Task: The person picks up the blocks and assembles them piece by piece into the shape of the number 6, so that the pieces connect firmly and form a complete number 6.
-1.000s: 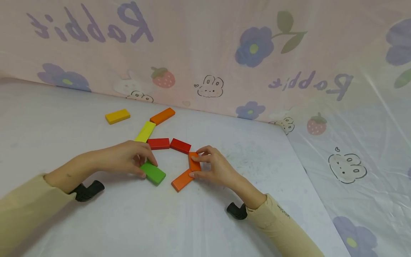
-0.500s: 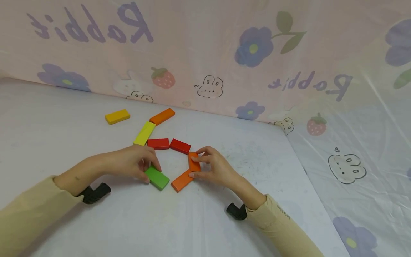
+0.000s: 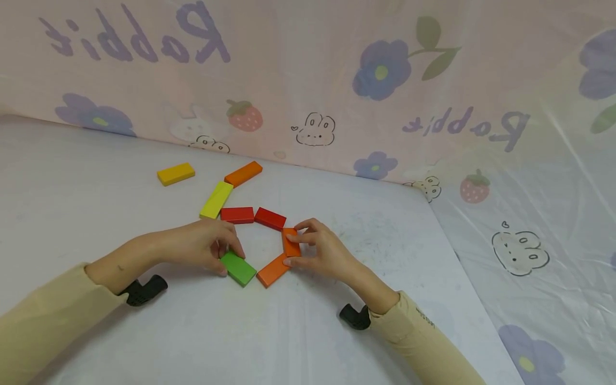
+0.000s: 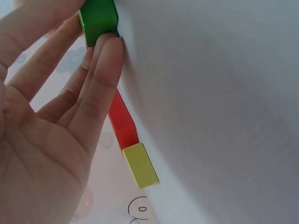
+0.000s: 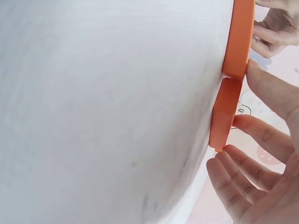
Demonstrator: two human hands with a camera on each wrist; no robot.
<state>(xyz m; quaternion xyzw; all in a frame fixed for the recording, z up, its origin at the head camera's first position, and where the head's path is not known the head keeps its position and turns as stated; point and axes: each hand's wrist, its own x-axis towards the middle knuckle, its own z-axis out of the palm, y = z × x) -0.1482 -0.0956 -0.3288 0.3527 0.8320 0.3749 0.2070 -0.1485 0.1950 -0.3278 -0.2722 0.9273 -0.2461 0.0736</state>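
Observation:
My left hand (image 3: 202,243) pinches a green block (image 3: 238,269) between thumb and fingers, low over the white tabletop. Its right corner comes close to the near end of a slanted orange block (image 3: 271,272). In the left wrist view the green block (image 4: 100,21) sits at the fingertips. My right hand (image 3: 329,254) holds a second orange block (image 3: 291,250), index finger on its top and other fingers at its far end. The thumb (image 5: 261,79) lies at the joint between the two orange blocks. Two red blocks (image 3: 237,215) continue the curve behind.
A lime-yellow block (image 3: 216,200) adjoins the left red one, with another orange block (image 3: 243,174) at its far end. Apart to the left lies a yellow block (image 3: 176,174). Behind the white tabletop (image 3: 308,331) hangs a printed rabbit curtain (image 3: 298,64).
The left hand has shifted the green block right and slightly nearer the viewer, narrowing the gap to the slanted orange block. The right hand stays in place.

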